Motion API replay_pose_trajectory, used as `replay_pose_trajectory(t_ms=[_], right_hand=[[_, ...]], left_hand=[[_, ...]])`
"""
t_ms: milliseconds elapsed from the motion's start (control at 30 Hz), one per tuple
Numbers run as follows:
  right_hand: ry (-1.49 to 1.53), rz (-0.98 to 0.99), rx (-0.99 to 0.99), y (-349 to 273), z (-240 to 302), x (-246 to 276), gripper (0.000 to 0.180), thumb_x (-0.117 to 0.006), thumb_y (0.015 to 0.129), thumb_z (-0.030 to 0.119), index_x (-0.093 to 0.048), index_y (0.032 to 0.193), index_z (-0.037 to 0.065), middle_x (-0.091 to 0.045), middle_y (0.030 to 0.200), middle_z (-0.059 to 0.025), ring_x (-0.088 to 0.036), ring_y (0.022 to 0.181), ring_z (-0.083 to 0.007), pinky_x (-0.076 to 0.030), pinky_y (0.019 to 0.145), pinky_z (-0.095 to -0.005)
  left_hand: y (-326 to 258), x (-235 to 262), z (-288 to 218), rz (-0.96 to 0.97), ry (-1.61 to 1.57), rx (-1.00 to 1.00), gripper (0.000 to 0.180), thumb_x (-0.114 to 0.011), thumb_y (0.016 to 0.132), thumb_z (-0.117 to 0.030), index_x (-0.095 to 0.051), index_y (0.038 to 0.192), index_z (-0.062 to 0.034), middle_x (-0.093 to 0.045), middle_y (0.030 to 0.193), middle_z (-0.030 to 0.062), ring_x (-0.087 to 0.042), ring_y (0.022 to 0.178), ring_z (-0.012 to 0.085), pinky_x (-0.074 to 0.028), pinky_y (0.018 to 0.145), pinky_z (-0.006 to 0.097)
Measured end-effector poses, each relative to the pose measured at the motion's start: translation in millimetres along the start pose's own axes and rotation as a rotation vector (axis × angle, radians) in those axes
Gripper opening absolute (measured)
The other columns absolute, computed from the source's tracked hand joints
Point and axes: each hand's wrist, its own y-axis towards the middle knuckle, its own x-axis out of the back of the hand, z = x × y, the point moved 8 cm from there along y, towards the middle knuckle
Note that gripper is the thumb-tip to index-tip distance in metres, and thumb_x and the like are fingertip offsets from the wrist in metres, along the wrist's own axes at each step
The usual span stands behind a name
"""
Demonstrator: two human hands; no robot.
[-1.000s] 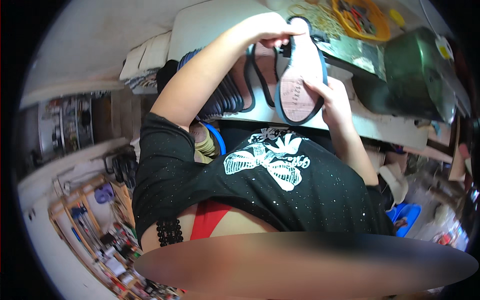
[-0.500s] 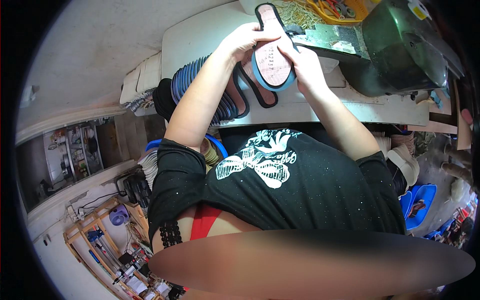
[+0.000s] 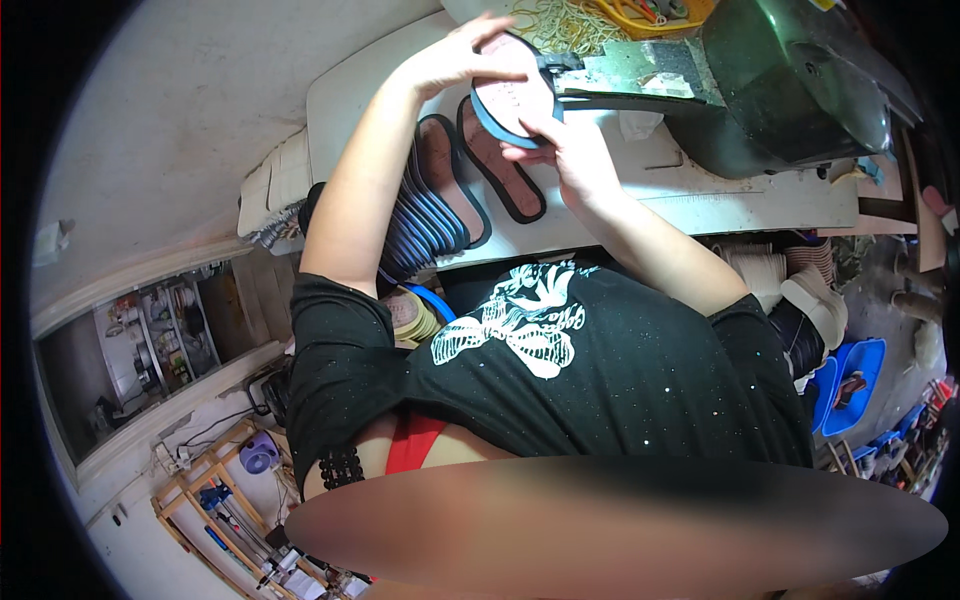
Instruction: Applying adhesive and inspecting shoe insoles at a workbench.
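Note:
A shoe sole (image 3: 512, 98) with a pink face, black edging and a blue rim is held up over the white table, tilted and beside the end of a green machine's arm. My left hand (image 3: 455, 62) grips its far part, thumb across the face, other fingers reaching past the edge. At the near end my right hand (image 3: 572, 150) pinches the rim, thumb on the face and fingers beneath. Below lie a loose pink sole with dark edging (image 3: 503, 165) and another such sole (image 3: 448, 170), which rests against a row of stacked blue-edged soles (image 3: 425, 225).
The dark green machine (image 3: 790, 90) stands at the right of the table (image 3: 345, 95). Pale strips (image 3: 550, 30) and a yellow basket of tools (image 3: 650, 22) are at the back. White folded pieces (image 3: 272, 180) are stacked at left; a blue bin (image 3: 850, 385) is at lower right.
Both hands have shifted slightly left with the sole, which now tilts and looks shorter. My left fingers have straightened some. My right hand has slid down to the near end.

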Motion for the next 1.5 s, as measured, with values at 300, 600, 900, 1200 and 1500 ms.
replay_pose_trajectory(t_ms=[300, 600, 900, 1200, 1500], right_hand=[[-0.017, -0.015, 0.004, 13, 10, 4, 0.042, -0.057, 0.092, 0.030, -0.059, 0.108, -0.008, -0.065, 0.097, -0.0152, -0.068, 0.079, -0.0235, -0.056, 0.070, -0.0301], [0.010, 0.087, 0.066, 17, 18, 2, 0.041, -0.055, 0.092, 0.025, -0.055, 0.117, -0.008, -0.064, 0.103, -0.0182, -0.067, 0.088, -0.0260, -0.054, 0.081, -0.0324], [0.041, 0.081, 0.136, 14, 27, 0, 0.029, -0.061, 0.087, 0.019, -0.063, 0.095, -0.009, -0.067, 0.087, -0.0169, -0.069, 0.075, -0.0241, -0.058, 0.071, -0.0306], [-0.308, 0.046, 0.114, 14, 20, 12, 0.031, -0.071, 0.079, 0.029, -0.064, 0.094, 0.003, -0.064, 0.079, -0.0046, -0.061, 0.075, -0.0129, -0.047, 0.073, -0.0249], [-0.645, 0.175, 0.228, 4, 23, 11, 0.029, -0.071, 0.081, 0.020, -0.062, 0.101, 0.001, -0.062, 0.083, -0.0021, -0.057, 0.077, -0.0068, -0.045, 0.064, -0.0211]], left_hand=[[24, 4, -17, 0.434, 0.178, 0.043, 0.039, -0.074, 0.074, -0.030, -0.053, 0.100, -0.0084, -0.054, 0.093, -0.0017, -0.048, 0.091, 0.0088, -0.039, 0.082, 0.024], [-9, -5, -3, 0.378, -0.298, 0.295, 0.034, -0.073, 0.079, -0.035, -0.051, 0.080, -0.0085, -0.051, 0.074, -0.0039, -0.046, 0.063, 0.0044, -0.038, 0.053, 0.020], [-45, 12, 0, 0.111, 0.039, 0.420, 0.039, -0.073, 0.075, -0.046, -0.057, 0.070, -0.0102, -0.053, 0.060, -0.0027, -0.051, 0.056, 0.0075, -0.039, 0.049, 0.026], [-69, -18, -17, 0.086, -0.216, 0.522, 0.052, -0.070, 0.075, -0.051, -0.068, 0.093, -0.0027, -0.066, 0.077, 0.0109, -0.064, 0.065, 0.0166, -0.052, 0.058, 0.029], [-81, -34, -22, 0.116, -0.301, 0.542, 0.053, -0.062, 0.082, -0.053, -0.066, 0.088, 0.0001, -0.064, 0.068, 0.0102, -0.063, 0.052, 0.0137, -0.054, 0.052, 0.023]])
